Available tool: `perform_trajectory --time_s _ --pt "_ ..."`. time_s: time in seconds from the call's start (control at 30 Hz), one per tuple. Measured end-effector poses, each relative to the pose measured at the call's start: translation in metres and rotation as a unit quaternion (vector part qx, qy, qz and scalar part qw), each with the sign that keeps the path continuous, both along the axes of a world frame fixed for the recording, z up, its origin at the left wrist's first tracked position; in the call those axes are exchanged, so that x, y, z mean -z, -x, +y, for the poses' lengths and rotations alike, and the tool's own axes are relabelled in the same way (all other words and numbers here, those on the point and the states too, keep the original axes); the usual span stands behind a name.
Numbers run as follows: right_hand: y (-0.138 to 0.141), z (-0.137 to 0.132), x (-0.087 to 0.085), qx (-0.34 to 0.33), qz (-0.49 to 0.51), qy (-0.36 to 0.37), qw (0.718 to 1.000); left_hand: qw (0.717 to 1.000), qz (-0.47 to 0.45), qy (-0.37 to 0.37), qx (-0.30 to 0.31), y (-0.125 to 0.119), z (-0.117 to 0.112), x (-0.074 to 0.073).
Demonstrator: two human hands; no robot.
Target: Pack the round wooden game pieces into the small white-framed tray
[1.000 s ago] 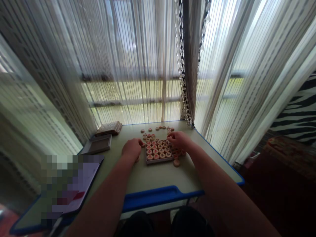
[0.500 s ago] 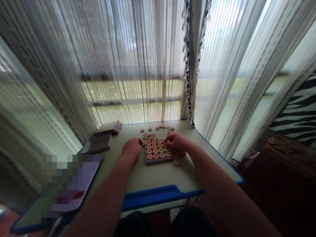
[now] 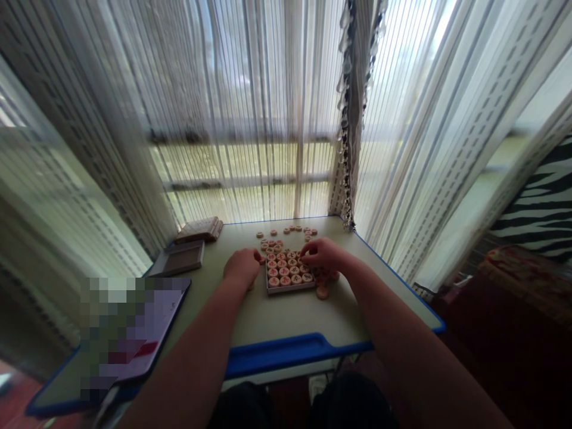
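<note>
A shallow box [image 3: 291,290] on the table holds rows of round Chinese chess pieces [image 3: 285,280], lying flat with red or dark characters up. My left hand [image 3: 241,266] is at the box's left side, fingers closed at a chess piece [image 3: 262,260] just outside the wall. Over the far right corner of the box, my right hand [image 3: 322,254] has thumb and finger pinched on a piece in the back rows; the fingers partly cover it. Loose pieces [image 3: 322,292] lie right of the box under my right wrist, and others [image 3: 271,244] lie behind it.
An open tray-like box lid [image 3: 181,258] and a folded board or book [image 3: 199,229] lie at the table's far left. Nearer is a tablet [image 3: 156,333], partly blurred out. The pale table has a blue edge [image 3: 286,351]. Striped curtains [image 3: 250,119] hang behind.
The whole view has shifted slightly. Both hands keep nearly the same places at the box, and the pieces show no clear movement.
</note>
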State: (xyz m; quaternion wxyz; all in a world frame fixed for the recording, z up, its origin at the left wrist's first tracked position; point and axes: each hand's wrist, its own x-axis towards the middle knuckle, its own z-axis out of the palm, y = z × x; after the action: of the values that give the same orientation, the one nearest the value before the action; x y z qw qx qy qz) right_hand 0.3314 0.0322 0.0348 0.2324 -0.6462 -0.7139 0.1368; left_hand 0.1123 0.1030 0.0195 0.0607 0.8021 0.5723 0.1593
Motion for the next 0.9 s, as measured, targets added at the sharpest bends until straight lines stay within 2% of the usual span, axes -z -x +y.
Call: perform_trajectory --time_s 0.27,0.5,0.73,0.8,0.9 --pt "-0.002 0.001 0.002 0.01 0.01 -0.022 1.0 0.998 -0.033 -0.046 -0.01 -0.002 -0.003 -0.003" --pt "-0.007 0.005 0.005 0.017 0.015 -0.05 0.998 0.992 -0.062 -0.102 0.03 -0.001 -0.006 -0.004" --pt "-0.01 0.007 0.009 0.03 -0.016 -0.071 0.997 0.994 -0.053 -0.091 0.027 -0.003 -0.004 -0.003" --pt "-0.01 0.007 0.009 0.035 -0.029 -0.071 0.996 0.996 -0.041 -0.077 0.0 -0.003 -0.002 0.0" --pt "-0.01 0.008 0.009 0.044 -0.045 -0.074 0.995 0.998 0.029 -0.021 -0.048 -0.002 0.002 0.004"
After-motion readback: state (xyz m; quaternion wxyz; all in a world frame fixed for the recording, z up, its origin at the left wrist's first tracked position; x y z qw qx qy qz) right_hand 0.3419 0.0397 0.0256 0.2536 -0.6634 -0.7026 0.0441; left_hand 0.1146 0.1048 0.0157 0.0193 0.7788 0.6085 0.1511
